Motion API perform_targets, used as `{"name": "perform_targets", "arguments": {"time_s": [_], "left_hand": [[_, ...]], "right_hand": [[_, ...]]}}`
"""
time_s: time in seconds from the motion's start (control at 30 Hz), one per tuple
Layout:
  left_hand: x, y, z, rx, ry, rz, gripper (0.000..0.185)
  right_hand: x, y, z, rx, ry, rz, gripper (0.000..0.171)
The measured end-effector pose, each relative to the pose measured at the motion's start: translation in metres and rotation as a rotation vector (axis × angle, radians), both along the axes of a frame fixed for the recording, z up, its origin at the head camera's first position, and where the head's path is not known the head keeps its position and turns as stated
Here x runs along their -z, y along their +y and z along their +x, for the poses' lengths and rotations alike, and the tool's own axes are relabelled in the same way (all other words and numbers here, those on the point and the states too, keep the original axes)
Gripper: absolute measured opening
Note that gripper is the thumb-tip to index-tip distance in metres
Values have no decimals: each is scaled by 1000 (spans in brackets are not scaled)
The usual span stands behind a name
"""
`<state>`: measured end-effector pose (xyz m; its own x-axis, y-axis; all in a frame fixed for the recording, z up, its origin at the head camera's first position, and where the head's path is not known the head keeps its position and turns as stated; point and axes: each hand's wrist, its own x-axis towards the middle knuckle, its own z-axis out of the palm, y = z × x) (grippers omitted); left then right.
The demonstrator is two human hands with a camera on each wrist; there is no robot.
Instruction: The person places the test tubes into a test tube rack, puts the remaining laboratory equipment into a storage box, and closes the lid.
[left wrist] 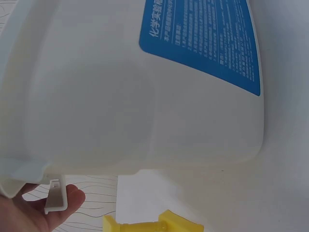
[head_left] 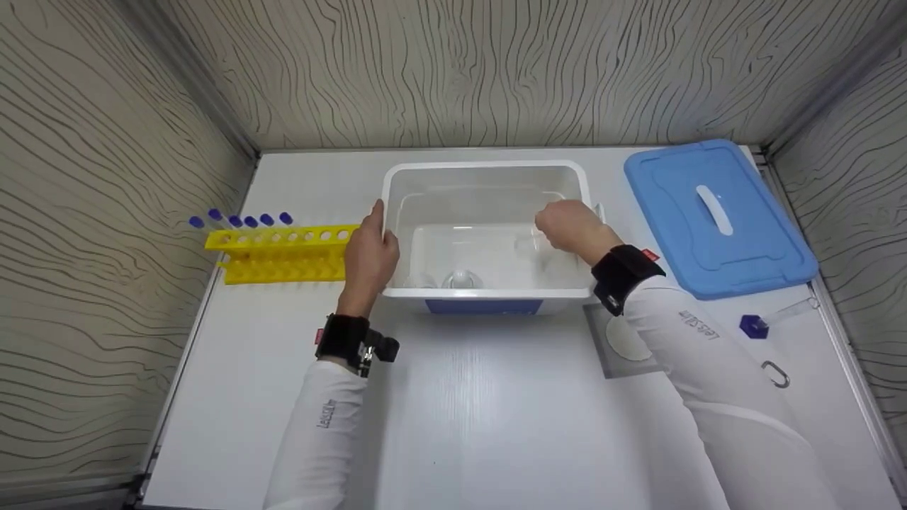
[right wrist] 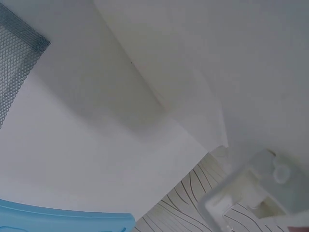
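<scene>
A white plastic bin (head_left: pixel 487 170) stands open in the middle of the white table. My left hand (head_left: pixel 370 249) grips the bin's left rim, thumb up along the edge. In the left wrist view the palm (left wrist: pixel 36 212) sits under the rim beside a white latch (left wrist: pixel 54 195), with the bin wall (left wrist: pixel 120 96) and its blue label (left wrist: pixel 207 38) filling the frame. My right hand (head_left: pixel 571 225) reaches down inside the bin near its right wall, fingers curled and pointing down. Something faint and clear (head_left: pixel 528 248) lies below them; whether the fingers hold it is hidden. A small round clear object (head_left: pixel 460 278) rests on the bin's floor.
A yellow tube rack (head_left: pixel 283 253) with several blue-capped tubes stands left of the bin. The blue lid (head_left: pixel 716 216) lies at the right. A blue-capped tube (head_left: pixel 755 326), a metal clip (head_left: pixel 776 374) and a grey mesh pad (head_left: pixel 620 343) lie front right. Patterned walls enclose the table.
</scene>
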<state>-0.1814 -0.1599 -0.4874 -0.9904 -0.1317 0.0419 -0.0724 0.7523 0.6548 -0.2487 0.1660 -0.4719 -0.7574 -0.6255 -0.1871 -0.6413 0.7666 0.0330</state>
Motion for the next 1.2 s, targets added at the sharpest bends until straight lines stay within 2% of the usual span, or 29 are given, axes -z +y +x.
{"name": "perform_targets", "arguments": {"time_s": [0.07,0.2,0.37,0.57,0.8,0.9,1.07,1.2], "left_hand": [[0,0,0,1,-3,0,57],[-1,0,0,-1,2,3,57],[-1,-1,0,6,5,14,57],[-1,-1,1,2,15,32,57],[-1,0,0,1,11,33,57],[-1,1,-1,0,9,25,56],[-1,1,1,-1,4,21,56],[-2,1,2,0,-5,24,57]], "right_hand": [[1,0,0,20,-26,-22,6],[-1,1,0,57,-81,-137,19],[-7,3,5,94,-74,-288,27],[-17,9,18,132,49,-480,29],[-25,32,33,227,340,-731,25],[-24,49,39,294,422,-821,26],[-14,77,47,387,446,-902,34],[-3,96,50,436,418,-896,37]]}}
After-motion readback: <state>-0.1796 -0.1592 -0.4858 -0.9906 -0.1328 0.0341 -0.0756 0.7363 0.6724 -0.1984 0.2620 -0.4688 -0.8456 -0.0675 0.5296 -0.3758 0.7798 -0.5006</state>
